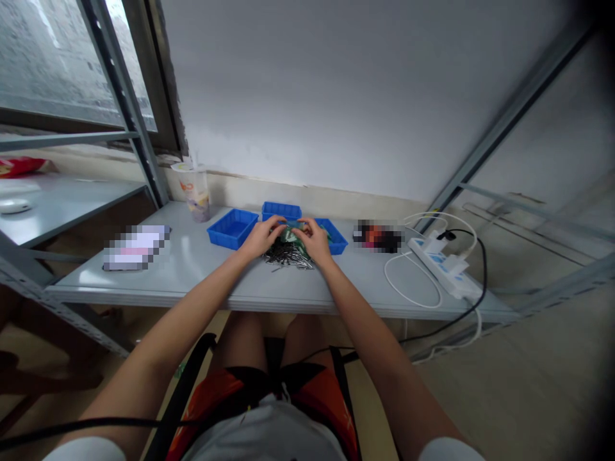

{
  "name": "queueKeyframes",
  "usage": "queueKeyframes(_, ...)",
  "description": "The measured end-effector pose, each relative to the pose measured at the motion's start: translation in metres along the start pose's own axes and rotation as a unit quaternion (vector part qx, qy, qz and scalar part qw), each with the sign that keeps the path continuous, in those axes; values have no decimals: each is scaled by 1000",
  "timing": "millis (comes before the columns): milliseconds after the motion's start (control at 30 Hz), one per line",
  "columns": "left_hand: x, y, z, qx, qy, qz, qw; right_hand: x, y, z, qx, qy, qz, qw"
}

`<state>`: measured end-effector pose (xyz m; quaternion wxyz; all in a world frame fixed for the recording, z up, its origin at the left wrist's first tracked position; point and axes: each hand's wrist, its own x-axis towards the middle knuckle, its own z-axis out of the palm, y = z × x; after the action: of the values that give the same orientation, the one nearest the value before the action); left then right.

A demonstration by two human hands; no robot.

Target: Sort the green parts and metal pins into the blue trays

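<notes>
Both hands meet over a small green plastic packet [290,235], which is partly covered by the fingers. My left hand [264,237] is closed on the packet's left side. From the right, my right hand [314,242] grips it with bent fingers. Right beneath lies a loose pile of thin dark metal pieces [287,257], like screws or nails; their exact kind is too small to tell. Around the pile stand a left blue bin [221,239], a back blue bin [281,210] and a right blue bin [338,247], the last partly behind my right hand.
On the left of the grey table [182,275] are a phone-like blurred object [137,248] and a plastic drink cup [196,198] with a straw. To the right are another blurred object [378,237], a white power strip [444,269] and looping cables. Metal posts flank the table.
</notes>
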<state>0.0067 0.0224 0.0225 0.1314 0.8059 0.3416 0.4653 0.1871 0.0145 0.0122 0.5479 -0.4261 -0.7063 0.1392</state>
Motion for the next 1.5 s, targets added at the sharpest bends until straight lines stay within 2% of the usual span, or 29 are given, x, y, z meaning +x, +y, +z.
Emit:
queueKeyframes(367,3,-8,3,-40,31,-11,999,-1,-1,1,-4,-11,-14,1000)
queueKeyframes(533,1,-4,8,-46,69,-14,996,0,1,1,-74,111,-46,990)
queueKeyframes(567,1,-2,9,-46,74,-9,996,0,1,2,-85,108,-54,989)
queueKeyframes(667,-2,2,11,-38,68,13,997,-2,-1,4,-83,34,-79,993)
queueKeyframes(767,-5,8,9,-23,45,38,998,-4,-5,6,-54,-10,-92,994)
queueKeyframes(900,-6,14,5,-15,3,96,995,-6,-8,6,-29,-38,-88,995)
queueKeyframes(1000,-5,12,5,-5,-11,116,993,-5,-8,4,-48,-38,-83,995)
queueKeyframes(1167,0,-3,10,-9,85,47,995,-5,-9,3,-87,-34,-74,993)
queueKeyframes(1300,1,-10,9,-60,56,3,997,-6,-8,3,-73,-55,-59,994)
queueKeyframes(1500,0,-5,5,-40,52,15,998,-5,-1,7,-5,-28,-24,999)
